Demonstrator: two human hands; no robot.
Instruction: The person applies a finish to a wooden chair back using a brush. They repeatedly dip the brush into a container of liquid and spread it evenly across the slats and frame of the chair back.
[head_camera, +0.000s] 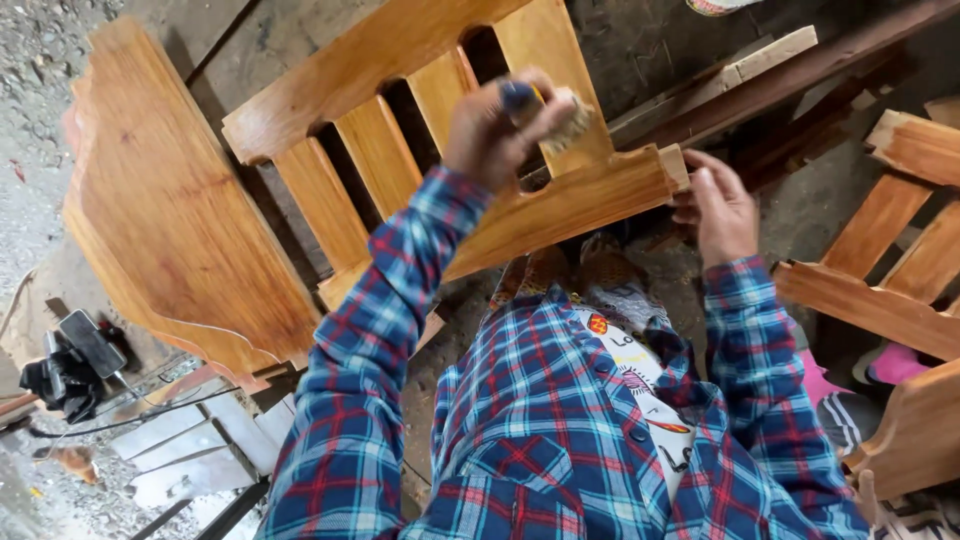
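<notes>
A varnished orange-brown wooden slatted frame (380, 60) lies tilted in front of me, its lower rail (570, 205) across my lap. My left hand (490, 130) is raised over that rail and shut on a small pad or brush (565, 120) with a blue part, which touches a slat. My right hand (720, 210) grips the right end of the lower rail (672, 165). Both my arms are in blue and red plaid sleeves.
A broad curved wooden panel (170, 210) joins the frame on the left. More slatted wooden pieces (880, 290) stand at the right, with a pink object (895, 365) beneath. A black power tool (70, 365) and grey metal strips (190, 450) lie on the gravelly ground at lower left.
</notes>
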